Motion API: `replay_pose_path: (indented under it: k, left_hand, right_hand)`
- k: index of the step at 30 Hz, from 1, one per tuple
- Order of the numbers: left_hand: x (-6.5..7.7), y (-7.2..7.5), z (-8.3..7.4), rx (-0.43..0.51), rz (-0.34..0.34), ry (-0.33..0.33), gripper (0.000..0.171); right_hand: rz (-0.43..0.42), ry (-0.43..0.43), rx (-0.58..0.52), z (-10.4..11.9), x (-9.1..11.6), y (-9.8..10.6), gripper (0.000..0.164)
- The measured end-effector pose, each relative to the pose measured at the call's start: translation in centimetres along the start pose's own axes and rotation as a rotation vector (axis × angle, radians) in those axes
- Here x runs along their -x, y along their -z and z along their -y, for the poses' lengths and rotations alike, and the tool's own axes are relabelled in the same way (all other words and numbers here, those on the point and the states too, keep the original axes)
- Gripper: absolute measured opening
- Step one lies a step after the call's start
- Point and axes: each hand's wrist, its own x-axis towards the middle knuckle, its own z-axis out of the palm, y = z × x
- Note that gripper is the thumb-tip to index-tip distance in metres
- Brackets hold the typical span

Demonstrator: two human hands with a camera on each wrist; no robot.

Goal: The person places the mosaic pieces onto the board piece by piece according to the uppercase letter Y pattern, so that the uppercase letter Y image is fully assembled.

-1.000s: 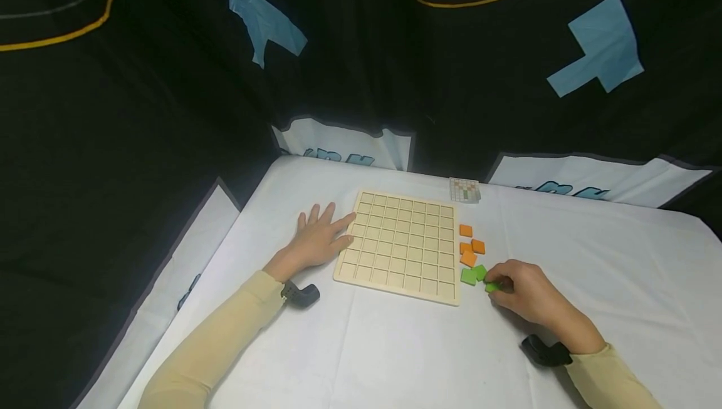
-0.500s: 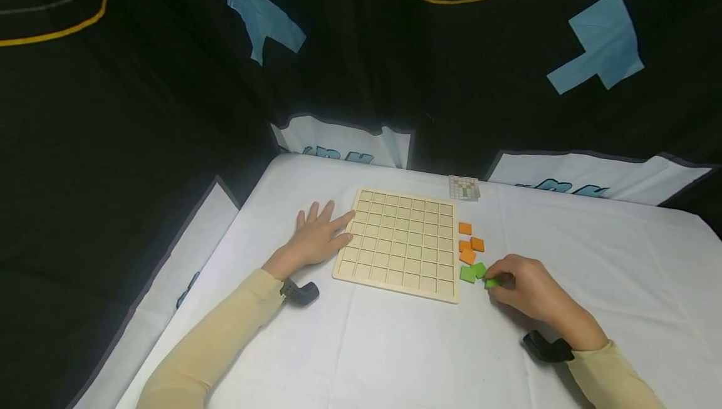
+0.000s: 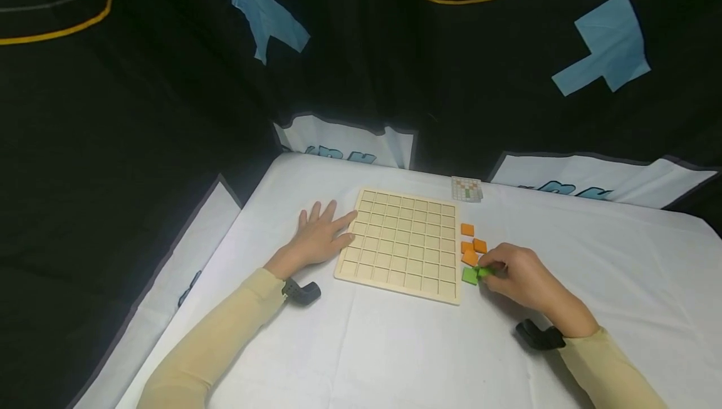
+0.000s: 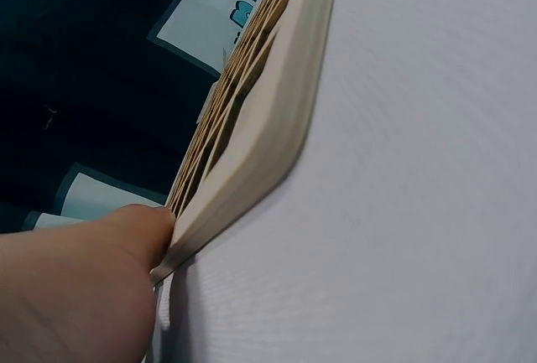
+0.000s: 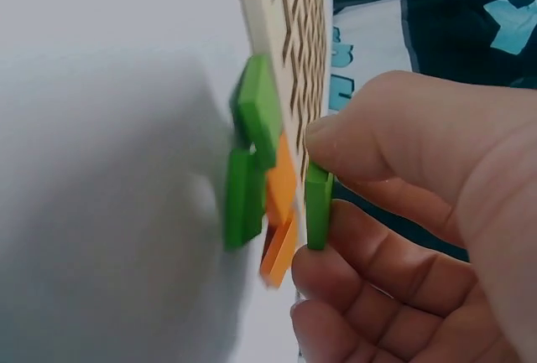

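A pale wooden board (image 3: 400, 243) with a grid of square recesses lies on the white table. Fingers spread, my left hand (image 3: 318, 238) rests at its left edge; in the left wrist view the thumb (image 4: 138, 229) touches the board's rim (image 4: 268, 145). My right hand (image 3: 521, 276) pinches a green square tile (image 5: 318, 204) between thumb and fingers, above the cloth. Two more green tiles (image 5: 258, 111) lie just below it in the right wrist view. Several orange tiles (image 3: 467, 229) sit along the board's right side, and the held tile overlaps one green tile in the head view.
A small card (image 3: 466, 189) printed with a coloured grid lies behind the board's far right corner. Black curtain (image 3: 429, 83) with blue patches hangs behind the table. White cloth (image 3: 395, 352) covers the tabletop.
My right hand has lifted the green tile and shifted slightly left and away from me, over the other green tiles. The left hand stays in place on the board's edge.
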Motion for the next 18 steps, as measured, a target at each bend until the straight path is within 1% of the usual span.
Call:
replay_pose_path:
  k: [4, 10, 15, 18]
  left_hand:
    - [-0.1, -0.1, 0.1, -0.003, 0.0, -0.002, 0.06]
    - [0.0, -0.1, 0.0, 0.003, 0.009, -0.001, 0.061]
    - [0.1, 0.0, -0.1, -0.005, 0.012, -0.001, 0.061]
    - [0.0, 0.0, -0.1, -0.007, 0.015, 0.006, 0.061]
  right_hand:
    - [0.005, 0.011, -0.019, 0.6, -1.0, -0.2, 0.021]
    - [0.002, 0.069, -0.044, 1.2, -2.2, -0.7, 0.018]
    - [0.024, 0.073, -0.066, 2.0, -3.3, -1.1, 0.017]
    - [0.027, 0.091, -0.084, 2.3, -4.0, -1.4, 0.019]
